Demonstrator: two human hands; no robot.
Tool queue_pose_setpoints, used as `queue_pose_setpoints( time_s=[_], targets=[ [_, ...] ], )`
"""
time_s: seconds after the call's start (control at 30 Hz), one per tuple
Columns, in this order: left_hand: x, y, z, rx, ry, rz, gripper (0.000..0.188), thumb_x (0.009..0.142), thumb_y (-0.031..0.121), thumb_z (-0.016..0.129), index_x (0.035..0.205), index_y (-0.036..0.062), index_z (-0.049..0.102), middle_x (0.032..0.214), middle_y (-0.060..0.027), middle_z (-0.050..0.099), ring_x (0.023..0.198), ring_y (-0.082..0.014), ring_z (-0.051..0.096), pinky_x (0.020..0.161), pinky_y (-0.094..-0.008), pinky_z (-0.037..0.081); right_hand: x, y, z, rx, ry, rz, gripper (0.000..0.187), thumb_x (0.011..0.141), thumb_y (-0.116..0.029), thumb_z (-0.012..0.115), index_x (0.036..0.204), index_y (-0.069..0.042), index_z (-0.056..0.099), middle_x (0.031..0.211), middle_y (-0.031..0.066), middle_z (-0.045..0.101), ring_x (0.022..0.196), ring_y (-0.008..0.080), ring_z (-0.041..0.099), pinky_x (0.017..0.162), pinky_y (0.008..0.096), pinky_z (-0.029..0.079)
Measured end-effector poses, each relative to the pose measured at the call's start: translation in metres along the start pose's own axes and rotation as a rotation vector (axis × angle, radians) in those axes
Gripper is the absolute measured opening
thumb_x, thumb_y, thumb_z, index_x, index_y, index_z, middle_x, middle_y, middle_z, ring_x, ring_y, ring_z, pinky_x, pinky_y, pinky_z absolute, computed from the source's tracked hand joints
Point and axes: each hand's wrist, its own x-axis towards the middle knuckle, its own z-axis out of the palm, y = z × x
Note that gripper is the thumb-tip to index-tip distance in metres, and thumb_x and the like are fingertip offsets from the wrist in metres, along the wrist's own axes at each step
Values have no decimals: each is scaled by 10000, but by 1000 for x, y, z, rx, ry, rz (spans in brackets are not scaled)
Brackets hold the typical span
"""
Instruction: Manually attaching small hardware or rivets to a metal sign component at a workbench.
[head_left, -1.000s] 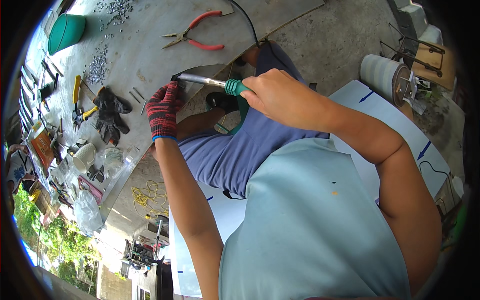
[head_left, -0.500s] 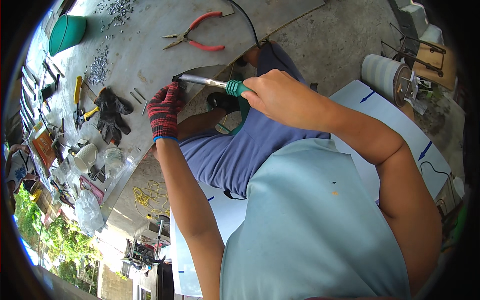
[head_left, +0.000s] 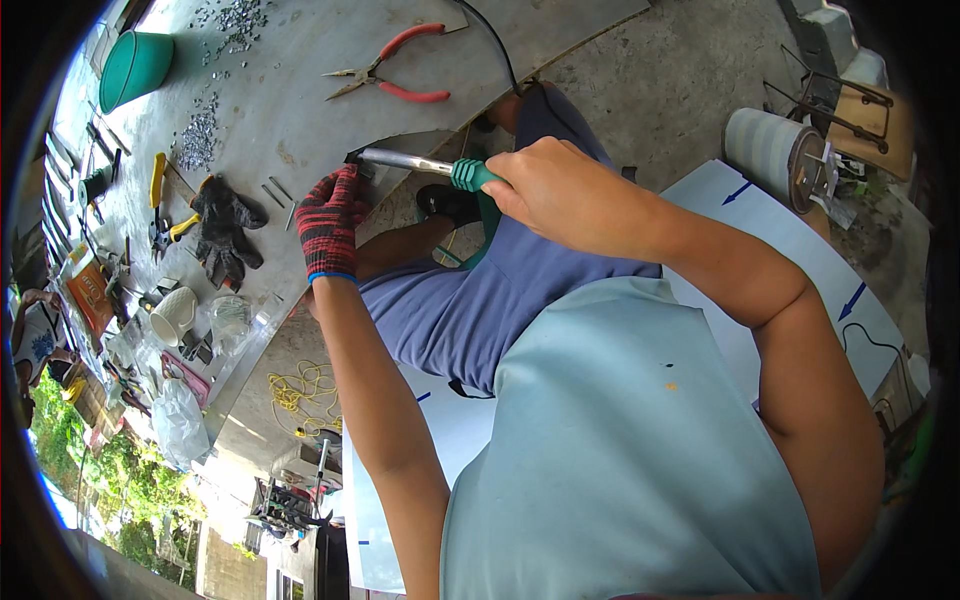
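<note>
My right hand, bare, is wrapped round the green ribbed grip of what looks like a soldering iron. Its metal barrel points left, with the dark tip at the edge of the grey metal table. My left hand wears a red and black knit glove. Its fingers are closed together just below that tip, and whatever they hold is too small and dark to make out. Nearby on the table lie long-nose pliers with red handles, spread apart. A dark work glove lies beside a few thin metal rods.
A green bucket stands far left near scattered metal bits. Yellow-handled cutters, a white cup and plastic bags lie leftward. A black cord crosses the table edge. Another person is far left.
</note>
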Motion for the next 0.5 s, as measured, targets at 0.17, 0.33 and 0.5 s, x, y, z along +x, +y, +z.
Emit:
queue_pose_setpoints(
  time_s=[0.17, 0.33, 0.5],
  targets=[
    [-1, 1, 1, 26, 6, 6, 324, 910, 286, 767, 1079, 11, 744, 839, -68, 731, 613, -115, 620, 559, -256, 483, 0, 0, -3, -8, 2, -13, 214, 986, -146, 596, 905, 51, 615, 644, 233, 580, 626, 428, 587, 593, 472, 464],
    [2, -3, -1, 1, -1, -12, 324, 917, 291, 756, 1075, 8, 742, 841, -64, 731, 621, -112, 620, 570, -254, 492, -4, 4, -6, 21, 0, 24, 218, 986, -157, 593, 923, 50, 615, 660, 239, 583, 649, 432, 589, 611, 474, 468],
    [2, -2, -1, -6, -10, -15, 329, 920, 294, 752, 1090, 12, 738, 860, -60, 734, 626, -105, 612, 572, -247, 489, -6, 8, -9, 12, -23, 49, 222, 986, -167, 585, 932, 47, 612, 677, 245, 581, 668, 437, 583, 629, 478, 465]
  ],
)
